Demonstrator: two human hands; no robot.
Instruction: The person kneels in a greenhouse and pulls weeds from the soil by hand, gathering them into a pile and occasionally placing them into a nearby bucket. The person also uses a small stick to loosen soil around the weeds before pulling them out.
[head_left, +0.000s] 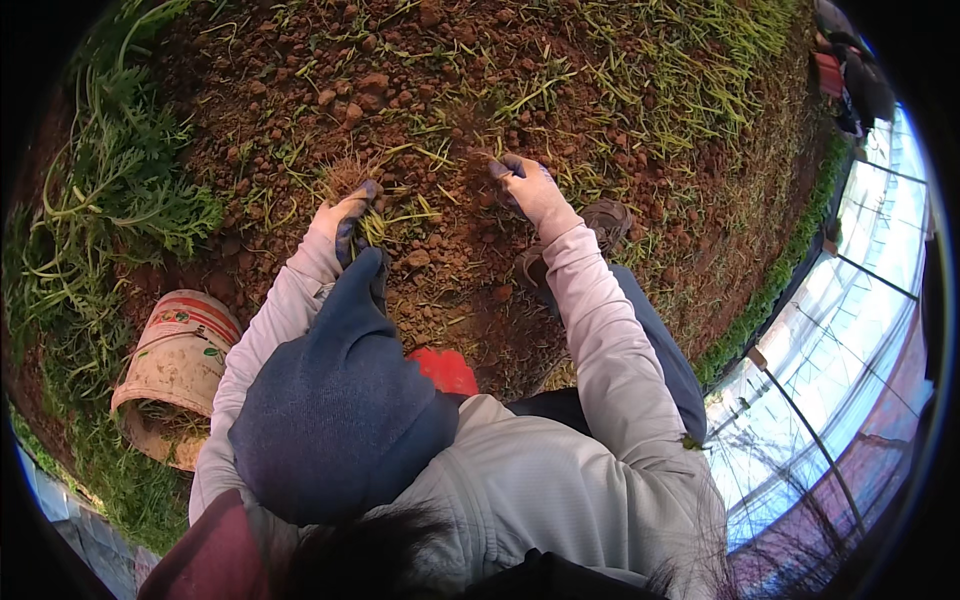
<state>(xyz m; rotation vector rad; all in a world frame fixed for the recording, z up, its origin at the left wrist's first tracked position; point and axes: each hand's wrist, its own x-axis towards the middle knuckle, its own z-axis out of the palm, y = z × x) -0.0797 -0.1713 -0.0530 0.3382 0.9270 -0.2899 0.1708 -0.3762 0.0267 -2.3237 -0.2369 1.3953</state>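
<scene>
My left hand (350, 216), in a partly blue glove, is closed around a bunch of cut green stems (375, 225) with fine brown roots (351, 174) sticking out past the fingers. My right hand (523, 184), with blue on its fingers, is bent low over the reddish soil to the right, thumb and fingers close together. A wisp of fine roots (480, 156) shows by its fingertips; whether the fingers pinch it is unclear. Soil clods (371, 90) and scattered yellow-green stems (536, 97) lie around both hands.
A dirty white bucket (176, 337) lies tipped at the left, beside leafy green plants (142, 157). A red object (444, 370) shows between my legs. My brown shoe (607, 221) is by my right forearm. Grass (772, 300) edges plastic sheeting (810, 345); another person (862, 75) is far right.
</scene>
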